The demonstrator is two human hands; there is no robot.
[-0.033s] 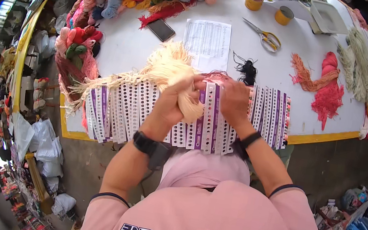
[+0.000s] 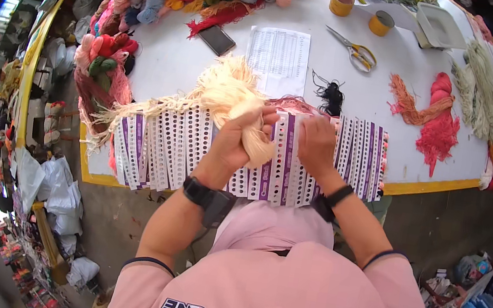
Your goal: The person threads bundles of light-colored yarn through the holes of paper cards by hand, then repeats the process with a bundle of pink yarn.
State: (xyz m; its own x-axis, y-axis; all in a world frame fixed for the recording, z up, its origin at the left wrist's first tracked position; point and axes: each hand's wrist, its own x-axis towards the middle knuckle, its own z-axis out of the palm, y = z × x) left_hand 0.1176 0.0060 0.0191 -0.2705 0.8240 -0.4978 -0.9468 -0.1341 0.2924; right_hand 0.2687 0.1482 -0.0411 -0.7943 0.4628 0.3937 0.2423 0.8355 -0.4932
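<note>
Cream yarn (image 2: 231,90): lying in a loose heap over the far edge of the punched cards (image 2: 161,140), frayed ends spreading away from the body, folded end hanging down past the palm of the left hand (image 2: 232,142). Left hand: curling around the yarn, fingers pointing toward the right hand (image 2: 318,146). Right hand: bending narrow at the cards' far edge, just right of 1 purple strip (image 2: 287,154); cannot tell whether pinching a strand or only touching card.

Change since the earlier frame: tiny. Right hand: shifting slightly toward the body. Left fingers: moving only a little, gap to the right hand staying small. Yarn and cards: staying in practically the same place. Probably meaning a small finger adjustment at 1 spot, hold on the yarn not being given up.

Around the hands: pink threads (image 2: 293,104) showing behind the cards, black thread (image 2: 331,96) lying just beyond the right hand. Farther up the white table (image 2: 366,92): printed sheet (image 2: 277,59) lying flat, phone (image 2: 217,40) lying left of the sheet, yellow-handled scissors (image 2: 356,50) lying right. Off to the right: 2 hanks crossing, 1 orange (image 2: 409,105), 1 red (image 2: 437,129).
</note>
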